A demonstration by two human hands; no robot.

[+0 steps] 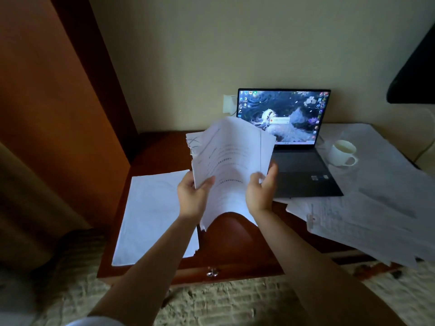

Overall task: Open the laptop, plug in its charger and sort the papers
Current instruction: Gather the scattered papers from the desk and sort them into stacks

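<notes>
- Flat white stack of sheets on the near left of the desk.
- Left hand pinching the left edge of a raised sheaf of papers.
- Right hand gripping the sheaf's right edge.
- Open laptop far, screen lit.
- White cup just right of the laptop.
- Loose papers spread on the right.

Both forearms are bare from wrist to elbow. The left hand and right hand wear nothing. A pale sleeve edges the left upper arm.
</notes>
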